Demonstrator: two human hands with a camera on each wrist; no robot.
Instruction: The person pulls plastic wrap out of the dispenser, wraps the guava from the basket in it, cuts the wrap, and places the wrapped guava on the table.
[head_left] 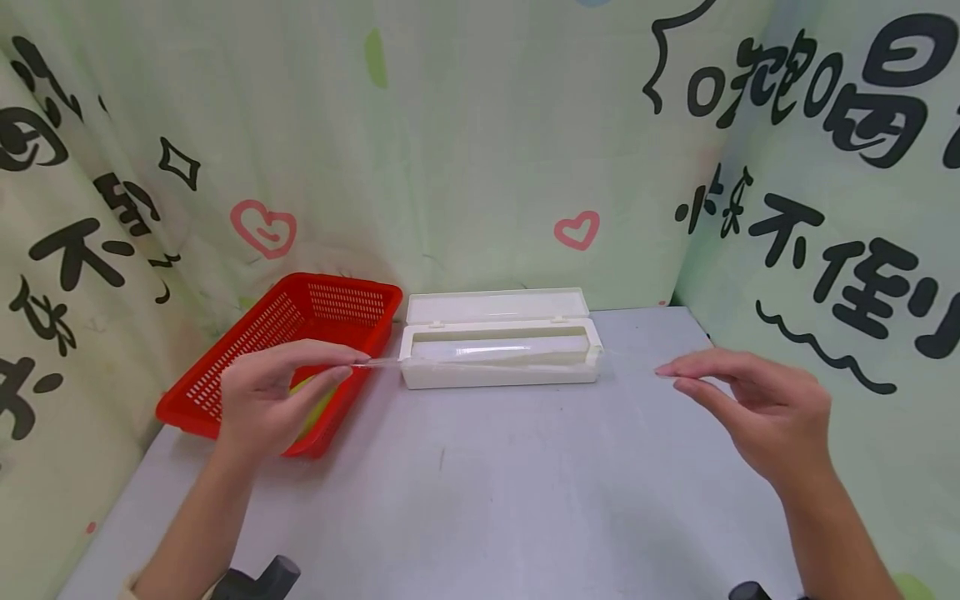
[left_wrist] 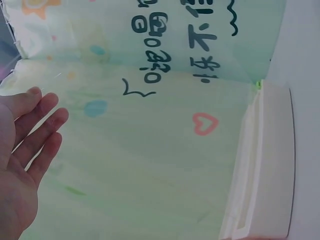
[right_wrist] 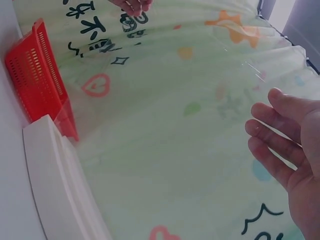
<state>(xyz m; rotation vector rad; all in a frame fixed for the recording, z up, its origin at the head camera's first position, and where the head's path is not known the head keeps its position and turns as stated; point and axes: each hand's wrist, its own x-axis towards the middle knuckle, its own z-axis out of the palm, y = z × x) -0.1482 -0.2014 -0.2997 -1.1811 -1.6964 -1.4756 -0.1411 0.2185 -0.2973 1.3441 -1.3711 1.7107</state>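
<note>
A thin, clear sheet of plastic wrap stretches out in front of the white dispenser box, most of it hardly visible. At its left side, my left hand pinches the wrap between thumb and fingertips, in front of the red basket. My right hand pinches at the other side with thumb and forefinger, held above the table right of the box. The box's lid is raised, and a pale roll lies inside. In the right wrist view, faint glints cross the film near the right hand.
A red perforated basket stands left of the box, close to it; a yellow-green thing shows partly inside, behind the left hand. The pale table is bounded by printed curtains at the back and sides.
</note>
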